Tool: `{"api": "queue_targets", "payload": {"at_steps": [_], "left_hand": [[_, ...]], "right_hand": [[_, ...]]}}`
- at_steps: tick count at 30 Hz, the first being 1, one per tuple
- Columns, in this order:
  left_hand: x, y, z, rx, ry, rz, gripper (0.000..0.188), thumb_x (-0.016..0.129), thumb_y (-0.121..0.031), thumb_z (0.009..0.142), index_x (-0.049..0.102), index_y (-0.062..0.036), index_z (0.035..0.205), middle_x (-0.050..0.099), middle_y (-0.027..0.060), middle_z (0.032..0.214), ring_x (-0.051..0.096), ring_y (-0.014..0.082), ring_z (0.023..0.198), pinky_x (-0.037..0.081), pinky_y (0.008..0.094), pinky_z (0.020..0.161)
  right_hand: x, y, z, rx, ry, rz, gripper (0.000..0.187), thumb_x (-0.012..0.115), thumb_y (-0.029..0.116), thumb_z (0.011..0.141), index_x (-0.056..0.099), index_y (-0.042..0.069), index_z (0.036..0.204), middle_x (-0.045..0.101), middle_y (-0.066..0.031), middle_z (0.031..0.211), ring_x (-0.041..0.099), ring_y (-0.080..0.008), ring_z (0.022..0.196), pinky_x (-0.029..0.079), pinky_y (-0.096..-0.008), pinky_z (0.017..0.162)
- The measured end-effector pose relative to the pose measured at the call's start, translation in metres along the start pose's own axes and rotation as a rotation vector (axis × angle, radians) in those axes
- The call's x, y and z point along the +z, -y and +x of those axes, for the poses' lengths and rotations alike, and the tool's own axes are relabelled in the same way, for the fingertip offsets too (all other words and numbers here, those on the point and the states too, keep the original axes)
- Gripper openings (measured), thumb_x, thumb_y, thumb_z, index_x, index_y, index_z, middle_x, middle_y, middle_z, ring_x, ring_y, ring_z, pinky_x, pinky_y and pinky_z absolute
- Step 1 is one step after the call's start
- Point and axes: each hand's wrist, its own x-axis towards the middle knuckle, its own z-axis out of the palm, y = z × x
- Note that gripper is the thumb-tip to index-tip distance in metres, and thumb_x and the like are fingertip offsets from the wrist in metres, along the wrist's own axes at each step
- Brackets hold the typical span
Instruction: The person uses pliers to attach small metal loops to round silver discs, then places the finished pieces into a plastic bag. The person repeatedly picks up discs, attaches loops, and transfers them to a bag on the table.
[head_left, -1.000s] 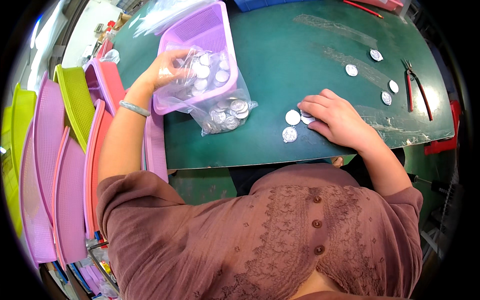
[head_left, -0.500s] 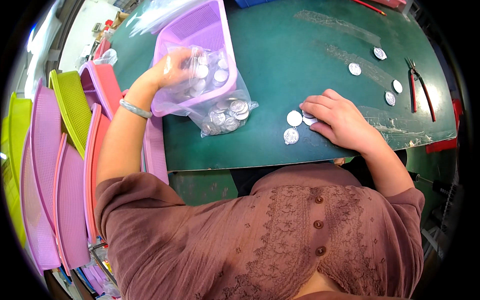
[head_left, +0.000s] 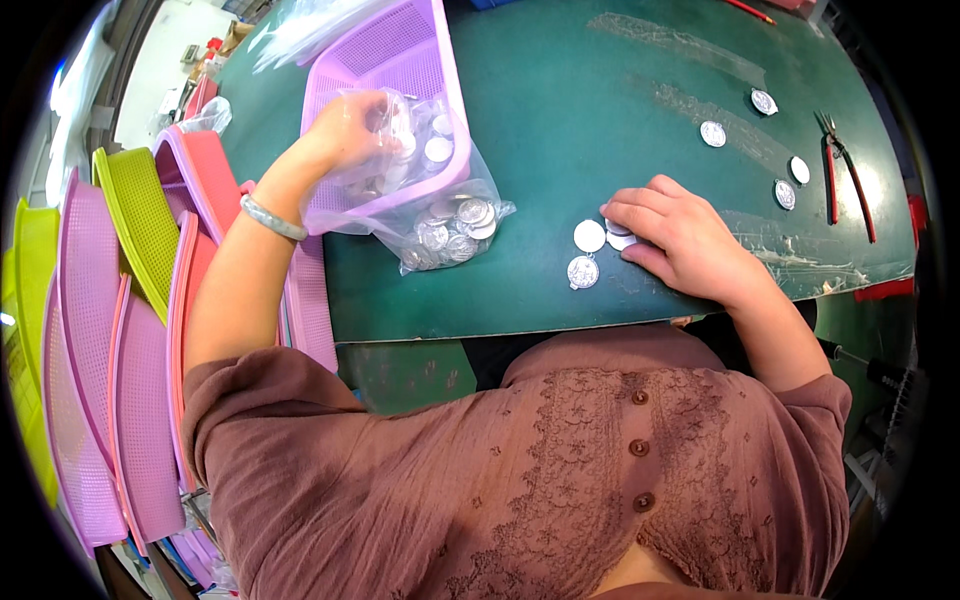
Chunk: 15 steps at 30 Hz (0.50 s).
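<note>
My left hand reaches into a clear plastic bag that lies over the near end of a purple basket. Its fingers curl down among round silver medallions; the fingertips are partly hidden by the plastic. More medallions fill the bag's lower corner on the table. My right hand rests on the green table, thumb and fingers closed around a few medallions. Just left of it lie a plain-faced medallion and an embossed one, edge to edge.
Several medallions lie farther right on the green table, near strips of clear tape. Red-handled pliers lie at the right, a red pencil at the back. Stacked purple, pink and green baskets stand to my left.
My left hand has shifted slightly within the bag, its fingers bending further down among the medallions. My right hand stays in place. The whole view has shifted a little.
</note>
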Motion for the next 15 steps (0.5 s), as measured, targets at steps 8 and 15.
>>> {"api": "queue_targets", "payload": {"at_steps": [8,15], "left_hand": [[0.004,-0.007,-0.003,0.015,-0.028,-0.038,0.041,0.072,-0.012,0.063,0.057,-0.0016,0.1,0.062,0.0124,0.087,0.059,0.0214,0.078,0.047,0.0321,0.071],[0.004,-0.014,-0.005,-0.088,0.055,-0.126,0.043,0.069,-0.009,0.065,0.054,-0.0018,0.105,0.059,0.0076,0.09,0.056,0.0148,0.081,0.046,0.028,0.072]], "right_hand": [[0.0,-0.002,0.0,-0.007,-0.004,0.021,0.035,0.066,0.011,0.066,0.056,0.005,0.1,0.057,-0.0062,0.1,0.051,-0.0248,0.085,0.045,-0.034,0.074],[0.0,-0.004,-0.001,-0.003,-0.006,0.026,0.036,0.066,0.011,0.066,0.056,0.005,0.1,0.057,-0.0065,0.101,0.051,-0.0254,0.085,0.045,-0.0345,0.073]]}}
